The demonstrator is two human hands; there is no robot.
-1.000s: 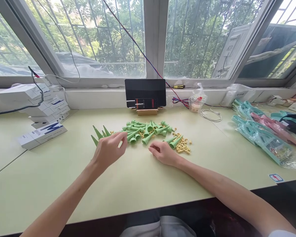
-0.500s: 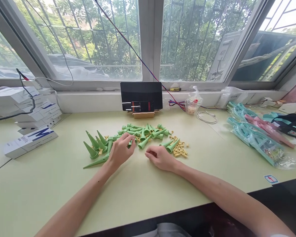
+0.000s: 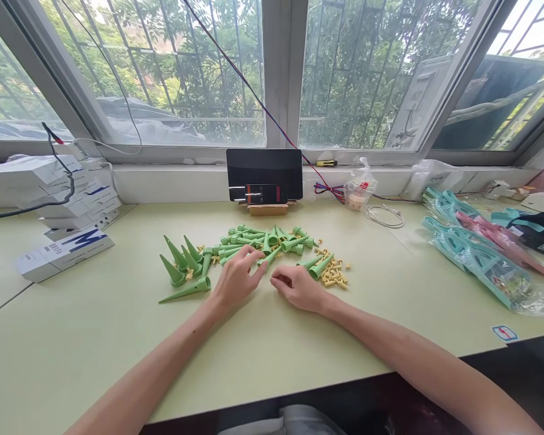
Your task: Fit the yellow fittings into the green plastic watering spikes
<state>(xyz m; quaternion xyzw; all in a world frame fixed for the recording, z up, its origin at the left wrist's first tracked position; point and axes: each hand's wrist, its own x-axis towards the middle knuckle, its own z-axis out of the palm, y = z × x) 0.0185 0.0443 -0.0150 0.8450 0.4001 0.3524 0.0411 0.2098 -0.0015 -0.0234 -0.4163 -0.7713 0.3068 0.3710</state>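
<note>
My left hand (image 3: 238,277) is over the near edge of a pile of green plastic cone-shaped spikes (image 3: 245,237). Its thumb and index finger are apart, either side of the wide end of one spike (image 3: 272,256); I cannot tell if they touch it. To its right, my right hand (image 3: 301,289) rests low over the table, fingers curled into a pinch. Whatever is between those fingertips is hidden. Beside it lie two more spikes (image 3: 321,266) and a heap of small yellow plugs (image 3: 335,275). On the left, several spikes (image 3: 176,257) stand upright, with one lying spike (image 3: 185,290) in front.
A tablet (image 3: 265,169) with a phone (image 3: 266,193) before it leans at the window sill. White boxes (image 3: 68,251) are stacked at the left. A bagged cup (image 3: 359,190), a coiled white cable (image 3: 384,216) and packaged turquoise items (image 3: 476,260) are at the right.
My left hand has moved right, with its thumb and fingers now at a lying spike. My right hand keeps its pinch in nearly the same place. The view has shifted slightly.
</note>
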